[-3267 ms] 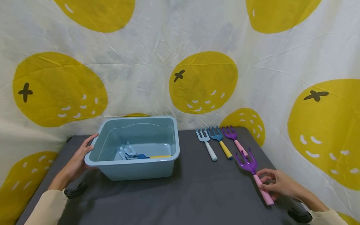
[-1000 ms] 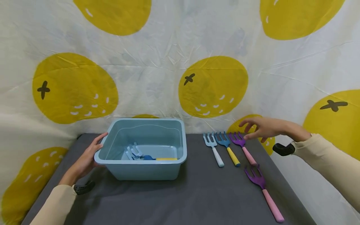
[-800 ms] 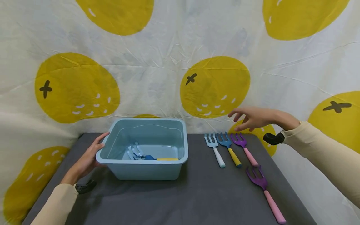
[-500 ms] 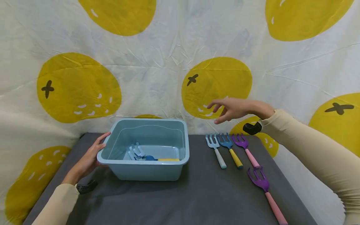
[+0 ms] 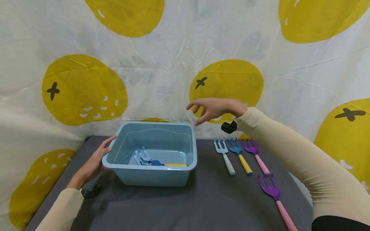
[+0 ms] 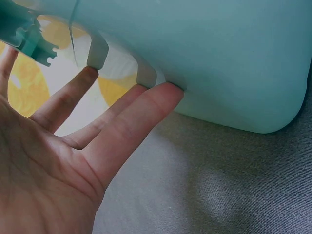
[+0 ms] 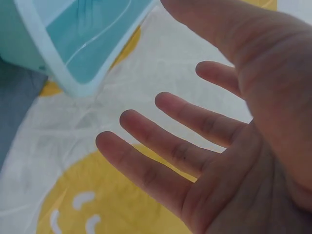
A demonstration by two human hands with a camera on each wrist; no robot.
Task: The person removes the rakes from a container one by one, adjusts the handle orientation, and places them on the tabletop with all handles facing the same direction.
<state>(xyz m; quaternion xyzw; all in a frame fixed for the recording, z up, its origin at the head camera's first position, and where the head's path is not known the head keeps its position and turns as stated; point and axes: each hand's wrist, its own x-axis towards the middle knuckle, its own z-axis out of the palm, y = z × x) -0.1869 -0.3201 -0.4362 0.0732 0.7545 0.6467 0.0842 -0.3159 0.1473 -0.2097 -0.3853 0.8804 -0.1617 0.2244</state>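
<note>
A light blue plastic basin point(image 5: 153, 178) stands at the left of the table. My left hand point(image 5: 93, 162) rests against its left side; straight fingertips point(image 6: 170, 92) touch the wall in the left wrist view. Inside the basin lie a pale blue hand fork point(image 5: 143, 154) and a blue one with a yellow handle point(image 5: 174, 165). My right hand point(image 5: 214, 107) hovers above the basin's back right corner, fingers spread and holding nothing. To its right lie a pale blue hand fork point(image 5: 228, 163), a blue, yellow-handled one point(image 5: 245, 165) and a purple, pink-handled one point(image 5: 261, 164).
Nearer the front right, another purple hand fork point(image 5: 271, 191) with a pink handle lies below the row. Dark grey cloth covers the table point(image 5: 208, 199). Behind hangs a white curtain point(image 5: 162, 89) with yellow fruit shapes.
Earlier my right hand held the front purple hand fork; it let go, rose, and swept left over the row to the basin's corner. My left hand stayed at the basin.
</note>
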